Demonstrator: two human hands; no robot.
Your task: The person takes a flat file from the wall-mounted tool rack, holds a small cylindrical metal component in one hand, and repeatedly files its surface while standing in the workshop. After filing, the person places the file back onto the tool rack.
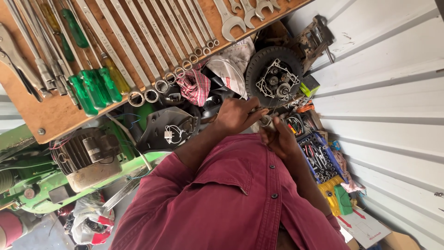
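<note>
My left hand (236, 113) and my right hand (280, 136) meet in front of my maroon shirt (231, 199). Between them is a small metal tool with a cylindrical socket-like end (266, 121). The left hand's fingers are closed round its upper part, and the right hand is curled round it from below. Most of the tool is hidden by the fingers. Just beyond the hands lies a black round wheel-like part (273, 76) with a metal mechanism at its centre.
A wooden board (55, 111) carries several wrenches (152, 51) and green-handled screwdrivers (92, 85). A checked red rag (194, 87), a grey cover (164, 127), a green machine with a motor (83, 153) and a blue socket tray (319, 157) lie around. White corrugated wall (384, 92) at right.
</note>
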